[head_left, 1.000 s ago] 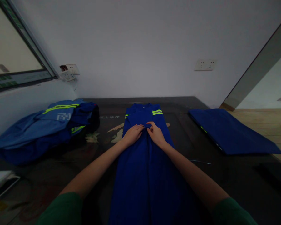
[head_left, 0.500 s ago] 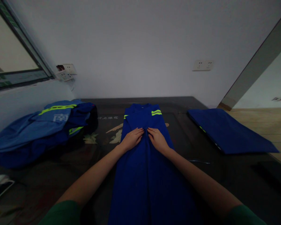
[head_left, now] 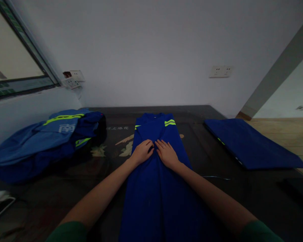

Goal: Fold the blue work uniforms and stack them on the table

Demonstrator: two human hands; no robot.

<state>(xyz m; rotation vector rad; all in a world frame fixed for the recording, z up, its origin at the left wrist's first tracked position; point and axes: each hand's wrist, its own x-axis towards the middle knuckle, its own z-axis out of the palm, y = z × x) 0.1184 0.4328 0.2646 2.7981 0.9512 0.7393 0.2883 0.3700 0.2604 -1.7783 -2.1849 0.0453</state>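
A dark blue work jacket (head_left: 146, 201) with yellow-green reflective bands lies lengthwise in front of me, its collar toward the wall and its sides folded in to a seam down the middle. My left hand (head_left: 142, 152) rests on it just left of that seam, fingers curled in and closed on the cloth. Just right of the seam, my right hand (head_left: 167, 154) lies flat on the jacket with its fingers stretched out and slightly apart. The two hands are close together but not touching.
The dark table (head_left: 192, 134) reaches the wall. A heap of blue clothes (head_left: 40, 137) lies at the left, and a folded blue garment (head_left: 252, 144) sits at the right edge. A phone (head_left: 1, 208) is at the lower left, a dark flat object (head_left: 298, 188) at the lower right.
My left fingers have curled in from lying stretched out. The right fingers have spread a little, and both hands are slightly lower in the view, which has shifted a little.
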